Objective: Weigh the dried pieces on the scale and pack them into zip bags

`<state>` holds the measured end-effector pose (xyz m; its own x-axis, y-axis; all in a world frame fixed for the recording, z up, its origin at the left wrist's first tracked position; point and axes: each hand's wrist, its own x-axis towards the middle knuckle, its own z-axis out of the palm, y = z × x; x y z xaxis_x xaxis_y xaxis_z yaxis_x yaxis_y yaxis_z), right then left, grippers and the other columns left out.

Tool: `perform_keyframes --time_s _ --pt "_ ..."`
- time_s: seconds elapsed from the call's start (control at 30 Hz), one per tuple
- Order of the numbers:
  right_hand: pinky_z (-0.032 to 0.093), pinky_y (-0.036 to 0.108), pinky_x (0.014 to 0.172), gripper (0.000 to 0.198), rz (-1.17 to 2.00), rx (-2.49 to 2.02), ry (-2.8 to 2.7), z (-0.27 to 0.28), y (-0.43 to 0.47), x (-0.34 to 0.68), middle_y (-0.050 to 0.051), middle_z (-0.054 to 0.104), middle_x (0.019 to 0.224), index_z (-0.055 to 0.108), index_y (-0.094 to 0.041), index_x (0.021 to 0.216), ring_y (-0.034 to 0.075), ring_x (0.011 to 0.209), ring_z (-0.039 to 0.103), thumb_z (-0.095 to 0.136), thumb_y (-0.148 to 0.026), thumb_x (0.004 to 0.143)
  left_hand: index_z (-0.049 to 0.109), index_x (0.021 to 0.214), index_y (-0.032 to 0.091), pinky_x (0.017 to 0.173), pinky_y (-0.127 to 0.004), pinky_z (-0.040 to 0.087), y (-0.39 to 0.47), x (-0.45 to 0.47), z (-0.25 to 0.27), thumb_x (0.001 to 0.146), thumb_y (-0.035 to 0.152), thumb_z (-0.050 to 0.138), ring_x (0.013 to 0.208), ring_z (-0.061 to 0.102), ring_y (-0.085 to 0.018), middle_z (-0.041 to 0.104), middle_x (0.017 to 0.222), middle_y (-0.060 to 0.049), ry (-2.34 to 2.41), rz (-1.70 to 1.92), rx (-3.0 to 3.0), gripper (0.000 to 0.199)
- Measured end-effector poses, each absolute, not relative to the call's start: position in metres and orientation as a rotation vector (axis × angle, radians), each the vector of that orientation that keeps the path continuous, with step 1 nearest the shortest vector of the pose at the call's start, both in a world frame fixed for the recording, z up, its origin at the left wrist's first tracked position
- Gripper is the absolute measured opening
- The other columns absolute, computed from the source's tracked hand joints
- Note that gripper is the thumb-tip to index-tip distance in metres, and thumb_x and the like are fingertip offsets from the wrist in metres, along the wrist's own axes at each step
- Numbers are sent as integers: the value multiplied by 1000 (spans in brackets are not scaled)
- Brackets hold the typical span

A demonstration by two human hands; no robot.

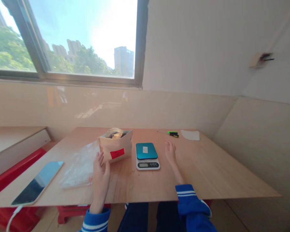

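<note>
My left hand [101, 170] is raised over the table beside a kraft paper bag [117, 148] with a red label. Its thumb and fingers are apart, with nothing between them; whether it touches the bag I cannot tell. The bag stands upright with its top open, and something light brown shows inside. To its right lies a small digital kitchen scale [147, 156], white with a blue-green plate bearing a small white sticker. Right of the scale, my right hand [170, 151] is empty, its fingers loosely bent and apart.
Clear plastic packaging [78, 167] lies left of the bag, and a phone [38, 183] with a white cable is nearer the left edge. Toward the back right are a screwdriver [174, 135], a green-handled tool [172, 132] and a white sheet [190, 135]. A window [87, 42] is above.
</note>
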<state>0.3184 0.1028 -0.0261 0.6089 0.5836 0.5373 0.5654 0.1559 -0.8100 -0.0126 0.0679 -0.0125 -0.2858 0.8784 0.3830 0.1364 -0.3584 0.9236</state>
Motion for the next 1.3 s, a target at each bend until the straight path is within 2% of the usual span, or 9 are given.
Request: perform_keyframes --time_s 0.07,0.13,0.23,0.33,0.43,0.53,0.73,0.97,1.3 --pt "42 49 89 48 5 -1578 -870 -52 88 343 19 67 94 63 -16 83 31 95 59 37 -56 81 53 118 20 96 -40 46 65 -3 -22 84 33 54 114 59 -26 58 129 -13 1352 1712 1311 37" --pt "46 43 81 46 6 -1634 -769 -71 77 358 16 67 85 61 -18 79 28 87 61 33 -54 81 57 106 21 85 -36 50 63 6 -31 83 32 51 98 64 -23 64 114 -9 1405 1707 1285 26" --pt "48 37 75 41 29 -1682 -699 -88 72 364 14 68 84 60 -19 79 26 83 63 32 -48 82 59 94 21 68 -31 50 63 14 -44 77 31 51 76 63 -19 65 96 -5 1388 1660 1231 21" --pt "49 36 76 37 76 -1695 -712 -93 74 364 15 69 87 61 -18 81 26 83 64 35 -44 80 61 85 19 55 -28 45 69 10 -52 71 32 52 61 57 -16 64 86 -3 1367 1606 1197 21" --pt "49 35 72 37 122 -1692 -733 -94 74 363 14 69 86 62 -17 82 25 80 64 36 -43 80 63 82 18 52 -27 44 78 -3 -62 66 35 55 58 55 -15 65 82 -3 1359 1518 1193 24" --pt "49 33 67 37 151 -1688 -750 -95 72 363 13 69 83 63 -17 80 24 76 64 38 -45 80 63 79 17 58 -31 48 85 -13 -72 63 38 58 60 59 -17 65 75 -3 1373 1466 1110 27" --pt "46 32 62 38 168 -1696 -782 -93 70 361 12 70 83 64 -17 79 24 72 63 38 -46 80 61 75 17 61 -32 50 84 -14 -77 64 38 58 62 62 -19 65 70 -2 1352 1504 1072 24" --pt "46 33 64 33 162 -1706 -818 -86 67 359 11 70 80 63 -19 75 25 72 62 41 -42 77 60 75 19 56 -29 45 79 -14 -77 68 35 54 56 57 -18 60 59 1 1358 1444 1222 18" --pt "45 36 69 32 182 -1709 -825 -78 66 354 12 69 78 62 -19 71 27 75 61 43 -45 72 57 69 21 55 -28 41 74 -9 -66 70 33 49 55 54 -18 56 55 2 1385 1366 1295 15"
